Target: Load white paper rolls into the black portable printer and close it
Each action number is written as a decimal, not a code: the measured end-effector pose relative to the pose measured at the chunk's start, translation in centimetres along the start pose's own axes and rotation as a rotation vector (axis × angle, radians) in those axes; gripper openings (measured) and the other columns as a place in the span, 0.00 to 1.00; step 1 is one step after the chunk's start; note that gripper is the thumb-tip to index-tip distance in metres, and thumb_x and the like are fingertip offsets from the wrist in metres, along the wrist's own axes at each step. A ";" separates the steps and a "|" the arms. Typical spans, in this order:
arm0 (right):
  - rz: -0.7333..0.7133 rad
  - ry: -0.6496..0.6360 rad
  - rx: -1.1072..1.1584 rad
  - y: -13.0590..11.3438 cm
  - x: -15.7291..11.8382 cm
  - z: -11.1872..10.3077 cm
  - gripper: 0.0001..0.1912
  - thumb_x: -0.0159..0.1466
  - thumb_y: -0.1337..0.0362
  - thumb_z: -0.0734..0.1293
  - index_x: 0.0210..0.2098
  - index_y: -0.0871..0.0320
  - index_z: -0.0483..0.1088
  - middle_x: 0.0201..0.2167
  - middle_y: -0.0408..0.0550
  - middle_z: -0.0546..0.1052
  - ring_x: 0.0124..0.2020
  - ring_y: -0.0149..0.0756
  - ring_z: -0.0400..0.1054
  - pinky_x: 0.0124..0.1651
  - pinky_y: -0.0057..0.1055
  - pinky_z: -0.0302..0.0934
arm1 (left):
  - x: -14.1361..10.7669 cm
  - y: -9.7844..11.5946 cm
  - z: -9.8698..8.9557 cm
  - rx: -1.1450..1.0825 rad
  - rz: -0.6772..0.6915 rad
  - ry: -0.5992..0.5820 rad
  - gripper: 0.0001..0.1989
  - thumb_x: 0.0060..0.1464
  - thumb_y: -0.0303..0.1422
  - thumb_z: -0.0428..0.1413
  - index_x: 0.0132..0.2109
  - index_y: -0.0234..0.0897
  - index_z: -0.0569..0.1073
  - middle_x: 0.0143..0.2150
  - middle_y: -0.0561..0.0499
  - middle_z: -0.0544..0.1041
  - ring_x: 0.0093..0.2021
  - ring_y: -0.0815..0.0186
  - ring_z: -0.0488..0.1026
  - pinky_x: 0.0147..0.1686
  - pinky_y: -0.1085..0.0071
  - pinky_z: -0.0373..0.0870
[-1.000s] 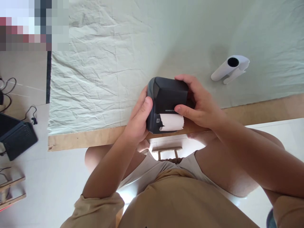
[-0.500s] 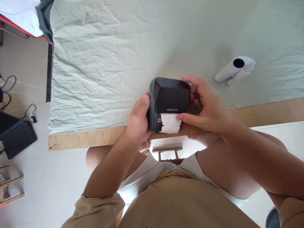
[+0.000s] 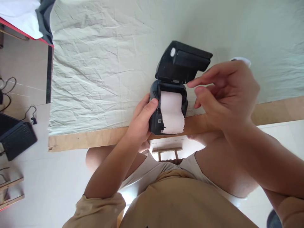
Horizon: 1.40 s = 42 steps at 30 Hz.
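A small black label printer [image 3: 155, 125] stands at the table's front edge with its lid [image 3: 187, 60] swung up and back. Inside lies a white paper roll [image 3: 171, 104], its torn end hanging over the printer's front. My left hand [image 3: 141, 122] grips the printer's left side, thumb on the upper rim. To the right of the printer, my right hand [image 3: 228, 91] is raised with its fingers apart and nothing between them. Its fingertips are close to the lid's hinge. Behind that hand, a second white roll [image 3: 244, 60] is mostly hidden.
A pale green cloth [image 3: 99, 72] covers the table, with a bare wooden edge [image 3: 87, 139] along the front. On the floor at left are a black device [image 3: 19, 136] and cables [image 3: 9, 91]. White and dark fabric [image 3: 20, 15] lies at the upper left.
The printer's lid has gone from closed to open, uncovering the paper roll. My right hand has let go of the printer and moved right. My left hand keeps its hold.
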State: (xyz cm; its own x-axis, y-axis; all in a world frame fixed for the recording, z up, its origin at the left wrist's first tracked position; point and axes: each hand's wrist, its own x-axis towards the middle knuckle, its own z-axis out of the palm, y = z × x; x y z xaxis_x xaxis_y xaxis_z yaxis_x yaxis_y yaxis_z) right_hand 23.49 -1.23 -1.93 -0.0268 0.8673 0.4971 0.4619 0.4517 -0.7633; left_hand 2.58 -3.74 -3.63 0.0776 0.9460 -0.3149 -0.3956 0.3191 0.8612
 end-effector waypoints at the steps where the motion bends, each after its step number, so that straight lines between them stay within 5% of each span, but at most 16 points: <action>1: -0.047 -0.019 -0.040 0.0 0.1 0.1 0.03 0.74 0.58 0.73 0.45 0.47 0.78 0.42 0.41 0.87 0.30 0.31 0.78 0.27 0.31 0.66 | -0.1 0.1 0.0 0.017 0.006 -0.016 0.22 0.64 0.55 0.70 0.50 0.42 0.85 0.43 0.51 0.88 0.56 0.51 0.88 0.52 0.61 0.87; 4: -0.191 -0.087 -0.263 -0.4 0.4 0.1 0.06 0.71 0.65 0.72 0.37 0.48 0.80 0.28 0.37 0.82 0.24 0.31 0.70 0.28 0.34 0.59 | -0.4 0.1 0.1 0.048 0.019 -0.047 0.21 0.65 0.55 0.71 0.48 0.43 0.84 0.38 0.53 0.85 0.44 0.58 0.87 0.41 0.68 0.84; 8: -0.169 -0.321 -0.483 -1.2 0.8 0.1 0.11 0.74 0.62 0.68 0.34 0.51 0.80 0.24 0.42 0.78 0.25 0.34 0.64 0.29 0.36 0.46 | -0.5 0.2 0.3 0.035 0.016 -0.046 0.18 0.67 0.52 0.70 0.47 0.44 0.84 0.36 0.55 0.83 0.35 0.66 0.82 0.30 0.73 0.78; 11: -0.110 -0.480 -0.458 -1.5 1.3 0.1 0.08 0.69 0.61 0.71 0.45 0.48 0.83 0.26 0.42 0.78 0.24 0.34 0.60 0.29 0.36 0.44 | -0.5 0.2 0.2 0.058 0.023 -0.041 0.18 0.66 0.53 0.69 0.46 0.44 0.84 0.35 0.54 0.82 0.35 0.64 0.81 0.33 0.71 0.78; 14: -0.051 -0.546 -0.425 -1.9 1.9 -0.2 0.19 0.65 0.61 0.73 0.55 0.45 0.84 0.29 0.42 0.81 0.25 0.36 0.63 0.29 0.36 0.46 | -0.5 0.3 0.1 0.091 0.016 -0.055 0.21 0.64 0.56 0.70 0.47 0.43 0.84 0.34 0.53 0.82 0.38 0.60 0.83 0.38 0.67 0.80; 18: 0.050 -0.527 -0.198 -2.9 2.5 -1.7 0.14 0.62 0.60 0.74 0.47 0.48 0.85 0.27 0.42 0.79 0.24 0.35 0.63 0.27 0.36 0.53 | -0.5 0.3 0.2 0.075 -0.009 -0.031 0.21 0.64 0.56 0.70 0.46 0.43 0.82 0.38 0.51 0.85 0.44 0.55 0.86 0.41 0.64 0.83; 23: 0.406 -0.130 0.311 -1.1 3.5 -3.4 0.18 0.61 0.43 0.72 0.42 0.47 0.77 0.40 0.49 0.82 0.28 0.40 0.68 0.25 0.40 0.58 | -0.4 0.2 0.2 -0.021 -0.033 -0.027 0.20 0.65 0.53 0.69 0.49 0.42 0.82 0.45 0.48 0.89 0.59 0.47 0.88 0.54 0.57 0.88; 25: 0.493 -0.096 0.354 1.0 3.6 -3.1 0.23 0.58 0.37 0.72 0.41 0.46 0.72 0.40 0.51 0.79 0.29 0.42 0.68 0.25 0.41 0.59 | -0.3 0.2 0.2 -0.040 -0.055 -0.036 0.21 0.64 0.54 0.69 0.50 0.42 0.82 0.47 0.47 0.90 0.60 0.45 0.88 0.53 0.55 0.89; 29: 0.527 -0.002 0.272 4.6 2.7 -1.3 0.30 0.53 0.41 0.81 0.38 0.47 0.62 0.33 0.44 0.69 0.28 0.37 0.63 0.23 0.35 0.52 | -0.2 0.2 0.0 -0.046 -0.068 -0.017 0.21 0.64 0.53 0.69 0.51 0.43 0.82 0.48 0.48 0.90 0.58 0.45 0.89 0.52 0.55 0.90; 33: 0.428 -0.036 0.161 4.8 1.4 -0.7 0.25 0.64 0.43 0.77 0.38 0.48 0.61 0.31 0.43 0.72 0.23 0.34 0.62 0.23 0.37 0.56 | 0.0 0.0 0.0 -0.053 -0.047 -0.025 0.18 0.63 0.51 0.69 0.48 0.43 0.81 0.46 0.49 0.90 0.59 0.45 0.89 0.53 0.55 0.90; 37: 0.216 -0.077 -0.135 3.9 1.2 -1.5 0.17 0.69 0.46 0.74 0.39 0.48 0.67 0.37 0.49 0.79 0.36 0.47 0.75 0.40 0.49 0.73 | 0.0 0.1 0.1 -0.060 -0.034 -0.018 0.18 0.64 0.51 0.69 0.46 0.43 0.81 0.48 0.49 0.90 0.62 0.44 0.88 0.56 0.54 0.90; 39: 0.163 -0.107 -0.266 4.0 1.4 -1.8 0.16 0.68 0.47 0.74 0.41 0.49 0.69 0.42 0.53 0.82 0.43 0.52 0.78 0.48 0.55 0.74 | -0.2 0.2 0.2 -0.058 -0.047 -0.021 0.18 0.64 0.51 0.69 0.46 0.43 0.81 0.49 0.49 0.90 0.63 0.44 0.87 0.56 0.54 0.90; 42: 0.212 -0.159 -0.418 4.6 1.6 -1.7 0.18 0.62 0.54 0.79 0.48 0.49 0.74 0.45 0.55 0.84 0.41 0.53 0.77 0.50 0.57 0.74 | -0.3 0.4 0.2 -0.054 -0.058 -0.024 0.18 0.64 0.51 0.69 0.47 0.43 0.81 0.48 0.49 0.90 0.63 0.45 0.87 0.57 0.55 0.90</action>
State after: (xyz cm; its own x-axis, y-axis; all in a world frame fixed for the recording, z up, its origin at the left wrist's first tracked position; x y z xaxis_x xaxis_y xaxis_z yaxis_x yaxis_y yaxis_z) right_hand 27.11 1.87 -3.99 -0.0140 0.9669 0.2546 0.7868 0.1678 -0.5940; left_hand 2.64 -3.87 -3.13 0.1238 0.9274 -0.3531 -0.4383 0.3703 0.8190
